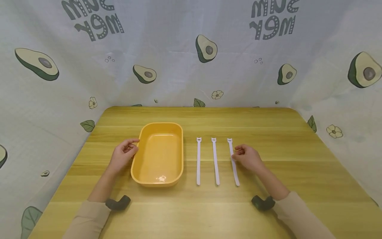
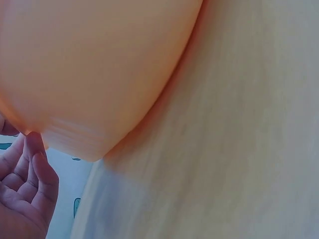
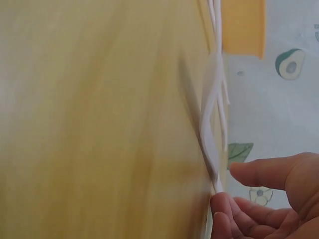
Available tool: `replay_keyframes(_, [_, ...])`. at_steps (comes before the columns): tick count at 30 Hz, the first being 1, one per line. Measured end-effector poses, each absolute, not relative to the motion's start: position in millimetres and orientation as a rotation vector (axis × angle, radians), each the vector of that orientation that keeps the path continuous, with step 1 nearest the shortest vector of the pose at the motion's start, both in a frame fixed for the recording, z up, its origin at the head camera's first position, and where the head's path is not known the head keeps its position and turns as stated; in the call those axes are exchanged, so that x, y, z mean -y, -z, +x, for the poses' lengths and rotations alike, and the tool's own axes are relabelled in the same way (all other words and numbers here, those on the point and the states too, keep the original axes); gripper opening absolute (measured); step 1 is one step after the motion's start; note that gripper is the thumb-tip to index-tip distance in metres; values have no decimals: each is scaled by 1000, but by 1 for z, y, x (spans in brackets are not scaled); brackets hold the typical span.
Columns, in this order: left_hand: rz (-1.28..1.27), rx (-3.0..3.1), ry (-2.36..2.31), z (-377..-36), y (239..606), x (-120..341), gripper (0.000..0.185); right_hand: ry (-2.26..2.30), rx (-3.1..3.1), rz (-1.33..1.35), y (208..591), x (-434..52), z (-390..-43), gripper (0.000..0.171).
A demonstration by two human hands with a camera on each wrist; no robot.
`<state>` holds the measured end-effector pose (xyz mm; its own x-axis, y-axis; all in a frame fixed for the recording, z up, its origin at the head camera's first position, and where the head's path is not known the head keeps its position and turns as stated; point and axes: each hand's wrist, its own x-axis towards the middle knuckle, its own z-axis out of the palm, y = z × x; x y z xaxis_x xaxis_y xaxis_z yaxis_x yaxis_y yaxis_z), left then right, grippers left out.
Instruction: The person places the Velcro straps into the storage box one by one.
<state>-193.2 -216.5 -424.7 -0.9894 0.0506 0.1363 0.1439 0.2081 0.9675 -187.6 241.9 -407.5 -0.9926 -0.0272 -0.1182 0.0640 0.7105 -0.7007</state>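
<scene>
- Head view: yellow basin (image 1: 158, 151) on the wood-grain table (image 1: 209, 212), nearer the left edge than the right, its long sides running toward the far edge.
- Three white straps with slotted heads lie to the right of it, roughly parallel and apart: left cable tie (image 1: 198, 162), middle cable tie (image 1: 216, 162) and right cable tie (image 1: 235, 171), heads toward the far edge.
- The left hand (image 1: 120, 154) is at the basin's left side, fingers loosely bent, fingertips touching the rim from outside without closing round it.
- The right hand (image 1: 249, 159) is at the right cable tie, on the side toward the table's right edge, fingertips touching its middle.
- Patterned cloth (image 1: 179, 86) printed with avocados rises past the table's far edge and rounded far corners.
- Left wrist view: the basin's outer wall spans the upper left, and the fingers meet its rim at the lower left; how firmly they press, I cannot tell.
- Right wrist view: thumb and fingers stand well parted, the fingertips at a strap by the table surface, with nothing pinched. That strap is bowed and throws a shadow on the wood; a corner of the basin shows farther off.
</scene>
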Motion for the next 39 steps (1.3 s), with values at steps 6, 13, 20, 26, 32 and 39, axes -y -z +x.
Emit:
replay_keyframes(6, [-169,2391,1930,-192,423,216,34,1100,-2843,50,407,-236,-190,43])
replay_keyframes(13, [-154,2400,1933,-191,424,216,35,1083,-2844,129,406,-231,-190,44])
replay_keyframes(20, [-140,2416,1925,-189,422,217,37,1092,-2830,146,406,-230,-190,43])
replay_keyframes(26, [-144,2407,1924,-189,422,216,36,1131,-2801,152,406,-232,-193,41])
replay_keyframes(32, [-157,2399,1929,-191,424,215,35,1271,-2703,228,406,-239,-196,34])
replay_keyframes(39, [-162,2394,1932,-191,425,216,35,1429,-2611,303,401,-241,-196,31])
